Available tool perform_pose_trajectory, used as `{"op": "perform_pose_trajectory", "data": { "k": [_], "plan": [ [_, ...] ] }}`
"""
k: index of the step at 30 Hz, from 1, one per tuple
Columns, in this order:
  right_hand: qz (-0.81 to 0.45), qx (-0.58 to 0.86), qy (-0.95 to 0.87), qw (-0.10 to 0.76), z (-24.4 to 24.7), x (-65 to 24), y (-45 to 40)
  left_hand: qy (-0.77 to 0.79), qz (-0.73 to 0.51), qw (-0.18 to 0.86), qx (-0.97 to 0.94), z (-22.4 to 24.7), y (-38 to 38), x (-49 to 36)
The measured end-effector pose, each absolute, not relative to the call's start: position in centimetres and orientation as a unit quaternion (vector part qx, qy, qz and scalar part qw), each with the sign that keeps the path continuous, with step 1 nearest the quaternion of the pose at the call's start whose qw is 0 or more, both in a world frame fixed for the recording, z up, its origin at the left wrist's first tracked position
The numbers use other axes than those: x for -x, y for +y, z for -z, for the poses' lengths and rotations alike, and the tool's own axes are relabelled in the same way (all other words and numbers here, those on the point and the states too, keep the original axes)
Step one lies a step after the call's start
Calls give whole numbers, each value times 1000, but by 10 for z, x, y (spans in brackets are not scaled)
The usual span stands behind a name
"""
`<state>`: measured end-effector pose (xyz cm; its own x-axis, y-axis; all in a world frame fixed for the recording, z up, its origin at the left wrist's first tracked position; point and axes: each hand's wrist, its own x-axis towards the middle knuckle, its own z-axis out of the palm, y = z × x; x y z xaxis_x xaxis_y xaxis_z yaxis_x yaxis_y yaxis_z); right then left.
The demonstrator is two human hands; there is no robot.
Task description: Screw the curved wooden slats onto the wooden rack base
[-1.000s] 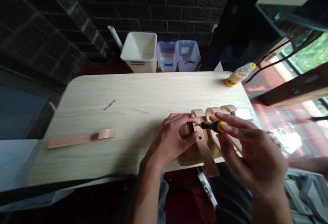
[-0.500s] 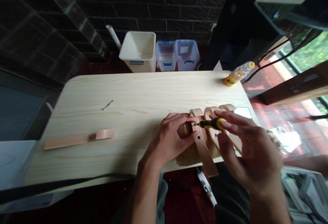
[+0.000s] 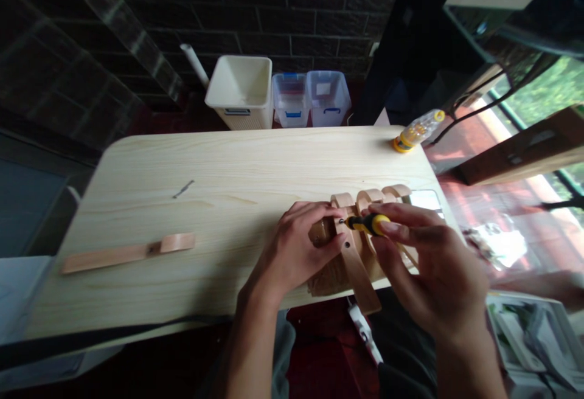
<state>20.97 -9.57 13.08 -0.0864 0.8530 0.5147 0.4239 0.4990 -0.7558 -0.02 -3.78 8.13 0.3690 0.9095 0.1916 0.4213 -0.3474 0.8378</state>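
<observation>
A small yellow-and-black screwdriver (image 3: 365, 224) is held in the fingers of my right hand (image 3: 433, 265), its tip at a dark screw (image 3: 341, 221) in a curved wooden strip (image 3: 358, 274). My left hand (image 3: 294, 250) pinches that strip between thumb and fingers from the left. The strip lies over a brown base (image 3: 323, 280), partly hidden by my hands, and its lower end reaches past the table's front edge. A second dark hole (image 3: 347, 244) shows lower on it. More curved strips (image 3: 370, 196) stand to the right, partly covered by my right hand.
A loose wooden strip with a curled end (image 3: 109, 257) lies on the table (image 3: 228, 174) at left, below a thin grey metal piece (image 3: 184, 189). A clear bottle-shaped case with a yellow base (image 3: 417, 131) stands at the back right. Bins (image 3: 239, 86) line the wall.
The whole view has shifted slightly, so things sit a little further left. Both hands keep their hold, and the screwdriver tip stays at the screw.
</observation>
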Motion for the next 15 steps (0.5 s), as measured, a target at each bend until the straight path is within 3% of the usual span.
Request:
{"op": "perform_pose_trajectory", "data": {
  "k": [15],
  "plan": [
    [-213,457,-696,511,-133,-208,-97,447,-333,356,-750,-84,-38,0]
  ]
}}
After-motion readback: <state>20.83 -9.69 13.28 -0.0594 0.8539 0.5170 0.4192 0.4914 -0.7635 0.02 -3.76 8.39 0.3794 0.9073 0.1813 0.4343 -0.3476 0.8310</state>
